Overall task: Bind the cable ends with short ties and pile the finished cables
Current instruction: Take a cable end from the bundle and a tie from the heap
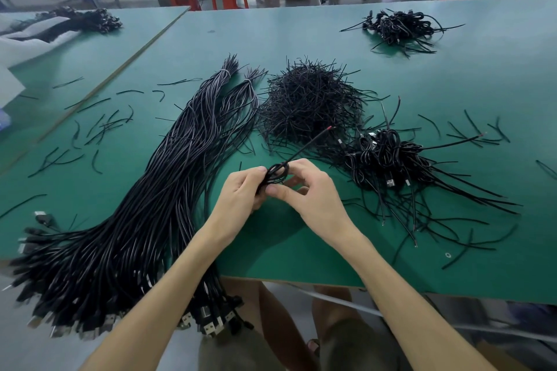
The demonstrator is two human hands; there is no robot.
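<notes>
Left forearm (168, 286) up from the bottom edge, crossing the plug ends of a long bundle (144, 220) of black cables. Bundle spread from lower left up to mid-frame, bound with pale bands near its far tips, plugs hanging past the bench (452, 84) edge. On the green top at left, stray ties (99, 126) scattered.

At centre, left hand (241, 193), fingers curled round a small coil (278, 172) of black cable, held just above the bench. One tail of the coil sticking up and to the right, red at the tip. Just beside, right hand (313, 193), thumb and forefinger pinching the same coil, other fingers loosely bent. Grip of both hands closed on the coil; whether a tie is on it, cannot tell.

Behind the hands, a heap (307, 102) of short black ties. Right of it, touching its fringe, a pile (388, 156) of coiled cables, loose tails fanning down and right. Upper right, well apart, a far pile (401, 27) of the same.
</notes>
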